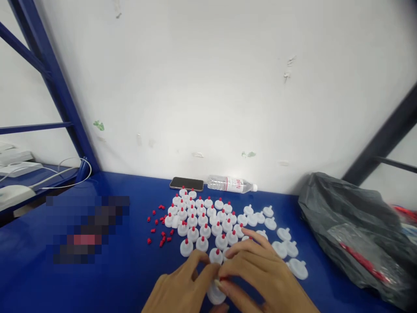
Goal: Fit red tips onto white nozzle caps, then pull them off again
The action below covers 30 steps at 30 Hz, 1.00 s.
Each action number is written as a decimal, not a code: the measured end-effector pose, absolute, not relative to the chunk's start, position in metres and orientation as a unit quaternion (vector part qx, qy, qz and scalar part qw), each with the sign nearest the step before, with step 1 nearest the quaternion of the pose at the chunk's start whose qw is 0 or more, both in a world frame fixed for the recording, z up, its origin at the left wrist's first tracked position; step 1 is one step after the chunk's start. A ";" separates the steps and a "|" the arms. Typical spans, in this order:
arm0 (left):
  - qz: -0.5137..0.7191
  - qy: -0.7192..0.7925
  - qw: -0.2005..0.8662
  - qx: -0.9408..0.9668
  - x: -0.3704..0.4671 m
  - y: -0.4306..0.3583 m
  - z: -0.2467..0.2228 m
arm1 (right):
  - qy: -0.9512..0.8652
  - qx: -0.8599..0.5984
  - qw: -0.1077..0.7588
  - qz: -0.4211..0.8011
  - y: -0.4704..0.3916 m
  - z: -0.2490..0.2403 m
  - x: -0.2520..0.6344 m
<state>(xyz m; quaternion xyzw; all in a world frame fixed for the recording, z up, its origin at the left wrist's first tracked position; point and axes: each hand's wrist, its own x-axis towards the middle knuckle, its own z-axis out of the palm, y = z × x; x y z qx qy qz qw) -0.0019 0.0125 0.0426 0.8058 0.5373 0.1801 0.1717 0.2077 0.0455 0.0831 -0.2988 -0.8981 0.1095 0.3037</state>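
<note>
Near the front edge of the view, a white round cap (216,296) lies between my two hands. My left hand (184,284) has its thumb and index finger closed at the cap's left and top side. The fingertips of my right hand (257,271) pinch at the cap's spout, where a bit of red shows; the rest is hidden by the fingers. Beyond my hands stand rows of white caps with red tips (205,230). Small loose red tips (153,231) lie to their left. White caps without red tips (284,234) are scattered at the right.
A black phone (186,184) and a clear plastic bottle (231,184) lie along the wall. At the right, a dark plastic bag (329,217) rests on the blue table (130,278). Blue metal posts (61,91) rise at the left, and a pixelated patch covers the table's left part.
</note>
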 end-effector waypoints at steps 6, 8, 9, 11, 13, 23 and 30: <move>0.351 0.552 0.283 0.701 -0.001 0.012 0.064 | -0.882 -0.362 0.264 0.147 0.031 0.081 0.204; 0.386 0.532 0.357 0.664 -0.004 0.012 0.069 | -0.891 -0.358 0.236 0.153 0.026 0.084 0.201; 0.393 0.512 0.405 0.648 -0.005 0.012 0.070 | -0.891 -0.356 0.238 0.149 0.024 0.085 0.199; 0.379 0.487 0.491 0.615 -0.006 0.014 0.067 | -0.888 -0.348 0.269 0.132 0.023 0.086 0.195; 0.372 0.467 0.524 0.607 -0.005 0.017 0.063 | -0.888 -0.332 0.298 0.116 0.024 0.087 0.192; 0.345 0.503 0.250 0.752 0.003 0.002 0.072 | -0.882 -0.325 0.326 0.104 0.022 0.083 0.195; 0.341 0.511 0.180 0.768 -0.001 0.013 0.063 | -0.883 -0.355 0.301 0.064 0.026 0.076 0.193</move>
